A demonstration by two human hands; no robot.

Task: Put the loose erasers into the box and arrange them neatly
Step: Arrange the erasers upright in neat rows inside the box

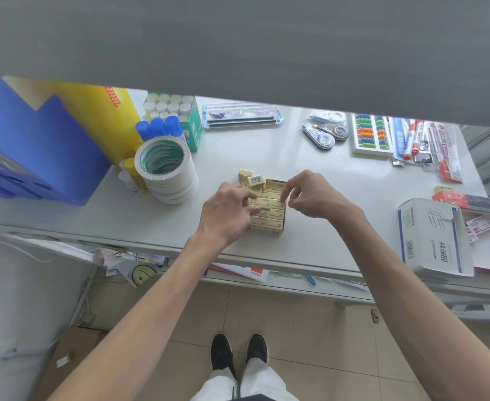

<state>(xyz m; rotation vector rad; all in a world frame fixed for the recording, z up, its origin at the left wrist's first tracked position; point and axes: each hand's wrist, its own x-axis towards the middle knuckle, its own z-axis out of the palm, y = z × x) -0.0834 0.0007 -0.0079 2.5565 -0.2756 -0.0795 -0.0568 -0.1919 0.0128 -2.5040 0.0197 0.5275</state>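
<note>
A small open box [282, 232] stands in the middle of the white table, filled with rows of cream erasers [267, 222]. My left hand [226, 211] covers the box's left side, its fingertips pressing on one eraser [264, 204] that lies in the middle row. My right hand [310, 195] hovers at the box's right edge, thumb and forefinger pinched at the right end of that same eraser. Loose erasers [245, 174] lie just behind the box, one showing a barcode label [256, 179]. The box's left wall is hidden by my hand.
A stack of white tape rolls [167, 172] stands left of the box, with blue file holders [29, 146] and glue sticks [158, 127] behind it. Correction tapes [326, 134], an abacus [371, 134] and markers [414, 140] lie at the back right. A paper-clip box [432, 235] sits at the right.
</note>
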